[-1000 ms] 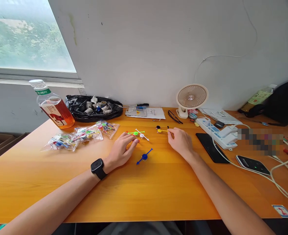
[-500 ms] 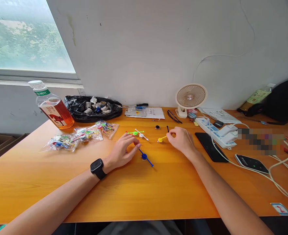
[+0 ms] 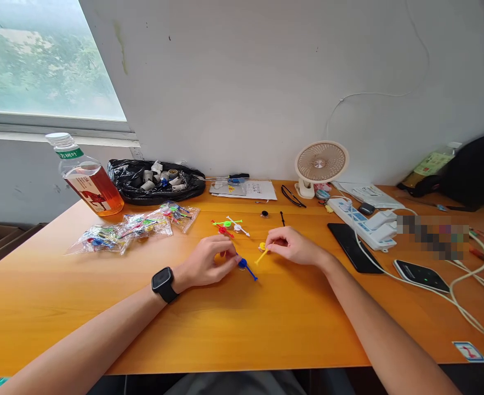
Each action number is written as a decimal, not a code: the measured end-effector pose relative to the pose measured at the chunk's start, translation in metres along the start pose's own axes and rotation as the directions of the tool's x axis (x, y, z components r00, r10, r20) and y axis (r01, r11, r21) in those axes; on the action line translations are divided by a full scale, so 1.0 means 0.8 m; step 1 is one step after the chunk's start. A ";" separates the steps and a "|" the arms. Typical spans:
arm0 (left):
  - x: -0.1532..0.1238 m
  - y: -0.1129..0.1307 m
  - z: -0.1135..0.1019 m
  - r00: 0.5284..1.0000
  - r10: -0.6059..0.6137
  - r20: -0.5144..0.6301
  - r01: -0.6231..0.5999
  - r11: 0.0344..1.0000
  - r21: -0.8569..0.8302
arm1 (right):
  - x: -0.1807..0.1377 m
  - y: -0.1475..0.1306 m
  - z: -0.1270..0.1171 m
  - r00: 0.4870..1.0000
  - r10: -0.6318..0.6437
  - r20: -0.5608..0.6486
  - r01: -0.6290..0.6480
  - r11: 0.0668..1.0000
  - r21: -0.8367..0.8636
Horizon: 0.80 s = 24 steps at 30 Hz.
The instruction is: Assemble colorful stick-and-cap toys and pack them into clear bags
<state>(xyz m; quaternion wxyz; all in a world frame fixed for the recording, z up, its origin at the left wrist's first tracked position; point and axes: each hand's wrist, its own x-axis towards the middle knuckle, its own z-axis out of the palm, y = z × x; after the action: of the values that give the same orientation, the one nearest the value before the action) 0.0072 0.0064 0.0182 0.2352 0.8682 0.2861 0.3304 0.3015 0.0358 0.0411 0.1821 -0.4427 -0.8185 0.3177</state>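
My left hand (image 3: 209,262), with a black watch on its wrist, lies on the orange table (image 3: 225,323) and pinches one end of a small blue plastic piece (image 3: 245,267), a thin rod with a round hub. My right hand (image 3: 293,247) pinches a similar yellow piece (image 3: 262,251) and holds it close beside the blue one. Just behind them lie green (image 3: 227,223), red (image 3: 225,231) and white (image 3: 239,226) pieces of the same kind. Two tiny black parts (image 3: 265,213) rest farther back.
Clear bags of coloured pieces (image 3: 130,230) lie at the left, near a tea bottle (image 3: 86,178) and a black bag of parts (image 3: 157,180). At the right are a small fan (image 3: 321,164), a power strip (image 3: 363,222), two phones (image 3: 354,247) and white cables (image 3: 463,302).
My right hand has carried the yellow piece from the back towards me, to beside the blue piece. My left hand has slid nearer, taken hold of the blue piece and turned it.
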 end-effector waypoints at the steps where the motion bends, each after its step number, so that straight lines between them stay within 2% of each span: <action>1: -0.002 0.001 0.000 0.997 0.014 0.070 -0.014 1.000 -0.002 | 0.001 0.002 -0.002 0.999 0.016 -0.045 -0.016 1.000 0.007; 3: -0.005 0.004 0.003 0.976 0.051 0.210 -0.053 0.999 0.005 | 0.003 0.006 -0.005 0.986 0.058 -0.154 -0.062 0.998 -0.018; 5: -0.006 0.008 0.007 0.956 0.057 0.289 -0.071 0.997 0.039 | 0.005 0.009 -0.008 0.960 0.114 -0.257 -0.141 0.986 -0.089; 7: -0.006 0.011 0.011 0.958 -0.014 0.285 -0.031 0.988 0.150 | 0.006 0.011 -0.009 0.924 0.175 -0.339 -0.245 0.953 -0.176; 9: -0.005 0.010 0.014 0.969 -0.109 0.223 0.042 0.957 0.287 | 0.006 0.010 -0.011 0.890 0.221 -0.399 -0.333 0.913 -0.236; 11: -0.004 0.005 0.015 0.976 -0.156 0.151 0.093 0.929 0.358 | 0.006 0.009 -0.012 0.879 0.247 -0.407 -0.375 0.886 -0.273; 13: -0.003 -0.002 0.014 0.985 -0.140 0.101 0.097 0.932 0.349 | 0.004 0.008 -0.012 0.900 0.247 -0.358 -0.365 0.877 -0.312; 16: -0.002 -0.006 0.011 0.994 -0.093 0.059 0.071 0.949 0.306 | 0.002 0.007 -0.009 0.956 0.203 -0.210 -0.264 0.909 -0.322; 20: -0.002 -0.003 0.006 0.996 -0.061 0.061 0.043 0.964 0.261 | 0.001 -0.002 0.005 0.993 0.115 -0.002 -0.114 0.978 -0.174; 24: -0.004 0.001 0.005 0.995 -0.051 0.085 0.031 0.975 0.220 | 0.000 -0.022 0.029 0.996 0.037 0.075 -0.034 0.998 -0.049</action>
<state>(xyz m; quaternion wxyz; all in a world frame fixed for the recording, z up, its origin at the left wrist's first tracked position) 0.0087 0.0030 0.0149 0.1581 0.8966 0.3276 0.2524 0.2773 0.0205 0.0360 0.1347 -0.4490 -0.8242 0.3179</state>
